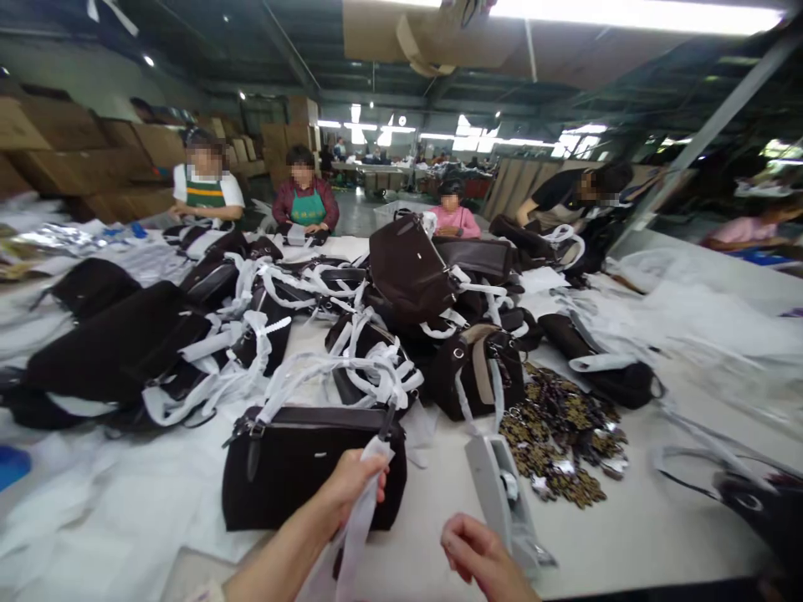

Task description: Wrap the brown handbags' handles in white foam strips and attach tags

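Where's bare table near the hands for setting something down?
Bare white tabletop lies right of the gold charm pile, by the corner black bag; a narrow strip runs between the black handbag and grey tape dispenser. Strap-wrapped bags crowd the centre.

My left hand (352, 487) bare, skin uncovered past wrist. My left forearm (282, 548) bare too, running out at lower frame edge. My pale sleeve (208, 592) just showing there: light cloth, only small strip in view, weave or pattern too small to tell. My right hand (477, 552) likewise bare. My fingers (461, 535) on that hand short-nailed, nails trimmed close to tips. My right wrist (518, 585) bare, cut off by lower frame edge.
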The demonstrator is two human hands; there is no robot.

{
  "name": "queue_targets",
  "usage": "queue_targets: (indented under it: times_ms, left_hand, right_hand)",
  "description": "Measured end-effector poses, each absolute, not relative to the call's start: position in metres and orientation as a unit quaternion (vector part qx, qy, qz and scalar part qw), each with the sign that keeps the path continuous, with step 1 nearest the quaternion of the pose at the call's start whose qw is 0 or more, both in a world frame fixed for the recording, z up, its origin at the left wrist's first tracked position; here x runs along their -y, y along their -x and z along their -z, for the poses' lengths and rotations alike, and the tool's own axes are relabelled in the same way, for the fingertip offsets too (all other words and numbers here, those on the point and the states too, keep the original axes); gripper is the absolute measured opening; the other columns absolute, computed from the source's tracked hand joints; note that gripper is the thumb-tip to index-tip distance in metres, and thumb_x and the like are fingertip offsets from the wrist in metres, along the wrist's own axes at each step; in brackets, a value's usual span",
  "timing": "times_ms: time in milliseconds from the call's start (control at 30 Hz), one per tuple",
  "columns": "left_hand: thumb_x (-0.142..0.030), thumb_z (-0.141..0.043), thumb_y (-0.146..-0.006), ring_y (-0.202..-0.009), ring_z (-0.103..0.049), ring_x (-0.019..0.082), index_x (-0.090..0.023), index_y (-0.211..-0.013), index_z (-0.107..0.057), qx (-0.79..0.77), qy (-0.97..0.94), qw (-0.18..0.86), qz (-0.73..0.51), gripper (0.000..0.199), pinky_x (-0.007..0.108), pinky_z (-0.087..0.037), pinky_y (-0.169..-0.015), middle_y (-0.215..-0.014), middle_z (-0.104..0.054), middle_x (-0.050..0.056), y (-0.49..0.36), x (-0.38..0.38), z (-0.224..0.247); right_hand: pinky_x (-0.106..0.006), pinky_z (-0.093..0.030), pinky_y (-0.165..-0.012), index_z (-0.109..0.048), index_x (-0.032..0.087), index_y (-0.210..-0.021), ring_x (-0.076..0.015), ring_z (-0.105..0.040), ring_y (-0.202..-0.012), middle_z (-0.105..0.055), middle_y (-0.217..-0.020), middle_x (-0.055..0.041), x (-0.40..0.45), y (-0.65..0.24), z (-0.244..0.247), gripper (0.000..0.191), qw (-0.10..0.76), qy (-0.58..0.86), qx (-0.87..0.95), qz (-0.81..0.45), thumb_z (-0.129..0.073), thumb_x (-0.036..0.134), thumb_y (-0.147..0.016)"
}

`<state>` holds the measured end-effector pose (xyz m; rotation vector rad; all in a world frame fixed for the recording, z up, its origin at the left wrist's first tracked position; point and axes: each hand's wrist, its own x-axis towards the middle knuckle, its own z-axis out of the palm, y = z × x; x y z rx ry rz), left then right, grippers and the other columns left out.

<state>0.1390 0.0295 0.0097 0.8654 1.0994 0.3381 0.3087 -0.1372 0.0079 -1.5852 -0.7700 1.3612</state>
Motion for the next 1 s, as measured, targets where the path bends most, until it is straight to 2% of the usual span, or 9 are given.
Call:
queue_targets:
  times_ms: [67,167,433,700,800,900,1000]
  left_hand:
    - [-0.035,-0.064,-0.065,-0.039,-0.048,0.010,-0.013,-0.065,-0.058,-0.500,-0.403,0.750,-0.159,0.023,0.022,-0.034,-0.042,-0.050,-0.055,0.000,-0.139,-0.027,-0.008]
    - [-0.035,-0.065,-0.064,-0.037,-0.048,0.010,-0.013,-0.062,-0.059,-0.491,-0.418,0.745,-0.169,0.023,0.022,-0.033,-0.040,-0.048,-0.054,0.000,-0.139,-0.024,-0.007]
    - [-0.029,-0.058,-0.064,-0.036,-0.046,0.010,-0.011,-0.066,-0.062,-0.486,-0.419,0.747,-0.173,0.018,0.021,-0.032,-0.038,-0.047,-0.053,0.000,-0.136,-0.020,-0.010]
    - [-0.035,-0.064,-0.062,-0.037,-0.047,0.010,-0.012,-0.068,-0.061,-0.450,-0.429,0.768,-0.157,0.024,0.021,-0.032,-0.039,-0.048,-0.055,0.000,-0.132,-0.020,-0.013]
    - [-0.046,-0.064,-0.065,-0.037,-0.047,0.009,-0.011,-0.070,-0.061,-0.447,-0.442,0.761,-0.163,0.036,0.021,-0.031,-0.039,-0.049,-0.054,0.000,-0.132,-0.019,-0.013]
    - [-0.066,-0.055,-0.068,-0.035,-0.047,0.010,-0.011,-0.068,-0.060,-0.446,-0.443,0.760,-0.163,0.055,0.021,-0.031,-0.038,-0.048,-0.054,0.001,-0.133,-0.017,-0.010]
    - [-0.079,-0.050,-0.062,-0.034,-0.048,0.012,-0.012,-0.066,-0.059,-0.453,-0.430,0.763,-0.167,0.068,0.022,-0.031,-0.037,-0.046,-0.054,0.002,-0.135,-0.014,-0.007]
  right_hand:
    - [-0.026,-0.033,-0.058,-0.059,0.020,-0.065,-0.0127,-0.043,-0.058,-0.052,-0.059,0.0029,0.096,-0.295,-0.039,0.028,0.479,0.572,0.352,-0.565,-0.064,0.045,-0.075]
    - [-0.025,-0.033,-0.058,-0.060,0.018,-0.067,-0.0121,-0.045,-0.059,-0.055,-0.059,0.0030,0.049,-0.281,-0.057,0.027,0.474,0.537,0.392,-0.577,-0.065,0.043,-0.076]
    - [-0.025,-0.031,-0.053,-0.055,0.018,-0.054,-0.0115,-0.045,-0.051,-0.053,-0.049,0.0038,0.016,-0.280,-0.003,0.027,0.406,0.642,0.412,-0.503,-0.063,0.038,-0.069]
    - [-0.026,-0.030,-0.050,-0.054,0.018,-0.051,-0.0108,-0.042,-0.047,-0.053,-0.045,0.0039,0.016,-0.277,0.003,0.030,0.403,0.673,0.381,-0.490,-0.065,0.042,-0.066]
    - [-0.026,-0.032,-0.051,-0.052,0.020,-0.053,-0.0116,-0.045,-0.047,-0.056,-0.047,0.0030,0.020,-0.274,0.003,0.032,0.410,0.690,0.361,-0.475,-0.066,0.046,-0.065]
    - [-0.026,-0.032,-0.051,-0.050,0.020,-0.056,-0.0122,-0.048,-0.048,-0.061,-0.049,0.0013,0.027,-0.274,0.002,0.036,0.421,0.688,0.338,-0.485,-0.069,0.051,-0.063]
    - [-0.025,-0.031,-0.049,-0.052,0.020,-0.061,-0.0112,-0.046,-0.047,-0.063,-0.054,0.0011,0.036,-0.275,0.002,0.038,0.449,0.649,0.317,-0.526,-0.071,0.052,-0.063]
